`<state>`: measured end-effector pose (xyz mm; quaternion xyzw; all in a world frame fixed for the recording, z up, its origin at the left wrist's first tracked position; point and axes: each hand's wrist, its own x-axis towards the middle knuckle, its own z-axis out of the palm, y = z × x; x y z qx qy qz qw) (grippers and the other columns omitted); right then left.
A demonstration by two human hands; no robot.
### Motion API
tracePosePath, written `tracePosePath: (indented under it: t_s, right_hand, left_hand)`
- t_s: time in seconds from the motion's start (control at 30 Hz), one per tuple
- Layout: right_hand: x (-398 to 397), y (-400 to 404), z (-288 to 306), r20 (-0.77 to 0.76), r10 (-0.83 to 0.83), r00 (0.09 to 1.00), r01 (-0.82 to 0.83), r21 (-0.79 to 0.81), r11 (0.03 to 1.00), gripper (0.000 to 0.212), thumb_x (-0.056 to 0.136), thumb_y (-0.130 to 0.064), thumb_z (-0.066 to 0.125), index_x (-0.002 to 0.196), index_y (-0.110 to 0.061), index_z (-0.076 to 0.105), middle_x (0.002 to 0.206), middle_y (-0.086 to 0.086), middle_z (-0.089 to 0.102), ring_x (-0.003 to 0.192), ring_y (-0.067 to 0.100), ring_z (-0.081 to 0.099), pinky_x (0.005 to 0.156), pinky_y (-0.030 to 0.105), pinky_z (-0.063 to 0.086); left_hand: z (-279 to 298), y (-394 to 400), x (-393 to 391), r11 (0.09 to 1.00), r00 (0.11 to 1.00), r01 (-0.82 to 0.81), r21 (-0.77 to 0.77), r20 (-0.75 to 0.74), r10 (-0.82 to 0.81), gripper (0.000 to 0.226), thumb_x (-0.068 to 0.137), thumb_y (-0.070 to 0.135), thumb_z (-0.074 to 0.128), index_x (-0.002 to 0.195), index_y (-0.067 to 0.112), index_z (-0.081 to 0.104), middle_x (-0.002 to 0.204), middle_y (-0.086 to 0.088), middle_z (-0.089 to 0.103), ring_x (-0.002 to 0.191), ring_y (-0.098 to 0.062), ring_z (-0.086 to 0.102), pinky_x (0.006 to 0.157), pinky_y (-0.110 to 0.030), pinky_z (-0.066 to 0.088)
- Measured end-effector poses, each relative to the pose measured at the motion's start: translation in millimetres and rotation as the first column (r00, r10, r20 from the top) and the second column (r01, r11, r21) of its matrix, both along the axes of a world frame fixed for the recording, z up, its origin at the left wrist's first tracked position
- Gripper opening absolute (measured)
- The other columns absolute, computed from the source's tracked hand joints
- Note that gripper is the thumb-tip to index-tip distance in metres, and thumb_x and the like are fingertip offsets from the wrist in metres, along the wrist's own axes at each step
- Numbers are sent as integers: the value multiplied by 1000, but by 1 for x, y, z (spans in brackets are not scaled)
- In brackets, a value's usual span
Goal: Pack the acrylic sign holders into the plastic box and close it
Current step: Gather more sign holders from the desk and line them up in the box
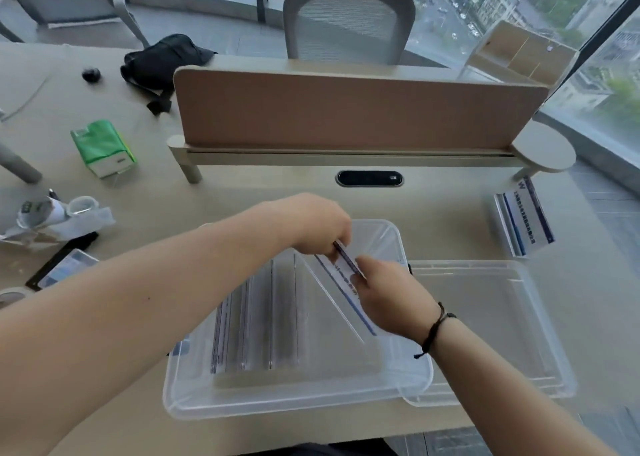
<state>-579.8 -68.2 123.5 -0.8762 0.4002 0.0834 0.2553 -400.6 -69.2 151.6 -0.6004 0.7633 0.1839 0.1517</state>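
Both hands are on one sign holder (343,275) right now, holding it tilted over the far right part of the clear plastic box (298,403). The left hand (320,227) pinches its top end from the far side, fingers closed tight on the edge. The right hand (388,296) grips the same holder just below that, thumb on the printed face, also closed on it. There's a dark cord bracelet (434,331) on that wrist.

Down and to the left of the grip, inside the box, a row of holders (256,320) already stands on edge, packed side by side. The one in hand leans with its lower end pointing toward that row, but I can't tell if it touches the bottom of the box yet.

Right of the grip, the lid (502,324) lies flat on the desk (433,206), touching the box's right side. Further right and well away, a few more holders (523,223) sit stacked at the desk's edge.

Way off to the left of the hands there's a green packet (102,147) and a black bag (162,64).
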Motion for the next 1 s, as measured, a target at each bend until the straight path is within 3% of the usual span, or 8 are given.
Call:
tracePosePath:
  t_s: [0.07, 0.17, 0.4, 0.57, 0.7, 0.87, 1.0]
  right_hand:
    - [-5, 4, -11, 28, -100, 995, 100, 18, 995, 25, 97, -18, 40, 73, -10, 41, 65, 8, 51, 62, 31, 45, 55, 37, 37]
    - [-7, 10, -35, -31, -173, 984, 175, 69, 982, 32, 95, -10, 40, 65, -12, 33, 62, 4, 43, 57, 24, 38, 49, 34, 29]
    - [6, 22, -95, -137, -363, 922, 387, 249, 888, 32, 92, 1, 39, 64, -14, 33, 65, 3, 43, 53, 17, 39, 44, 26, 30]
    - [18, 30, -112, -189, -370, 909, 411, 271, 870, 33, 92, -2, 43, 62, -14, 38, 70, 7, 52, 69, 29, 52, 59, 28, 41]
    - [32, 32, -117, -170, -390, 905, 424, 282, 861, 29, 90, -4, 43, 63, -14, 40, 90, 18, 65, 75, 34, 55, 62, 29, 40]
    - [37, 31, -125, -144, -386, 911, 412, 321, 853, 35, 94, -11, 43, 60, -13, 39, 65, 5, 50, 64, 29, 50, 46, 25, 31]
    - [35, 28, -131, -94, -435, 896, 430, 434, 792, 44, 97, -26, 42, 57, -13, 31, 59, 2, 41, 54, 23, 38, 51, 27, 32]
  left_hand:
    - [-6, -4, -4, 998, 1000, -5, -56, -4, 5, 13, 87, 35, 63, 84, 25, 70, 82, 5, 66, 77, -22, 61, 57, -30, 48]
    - [-20, -9, -5, 991, 995, -76, -108, -65, 69, 22, 89, 41, 63, 106, 29, 71, 108, 5, 67, 100, -21, 63, 73, -34, 53]
    - [-51, -1, 10, 970, 957, -230, 81, -162, 240, 37, 100, 38, 47, 134, 28, 56, 138, 4, 57, 128, -23, 51, 102, -40, 44]
    - [-71, 8, 18, 942, 931, -258, 215, -204, 301, 39, 104, 28, 39, 142, 29, 49, 142, 5, 55, 130, -20, 50, 107, -36, 39]
    - [-91, 12, 22, 894, 833, -381, 236, -332, 443, 39, 104, 26, 42, 141, 22, 51, 142, 2, 56, 130, -19, 51, 109, -31, 37]
    - [-105, 16, 30, 836, 744, -499, 230, -381, 549, 38, 103, 29, 44, 137, 17, 55, 141, 1, 56, 130, -18, 50, 109, -31, 36]
    - [-110, 20, 34, 794, 685, -555, 248, -406, 605, 37, 102, 33, 47, 134, 19, 57, 136, 2, 60, 125, -17, 55, 105, -30, 40]
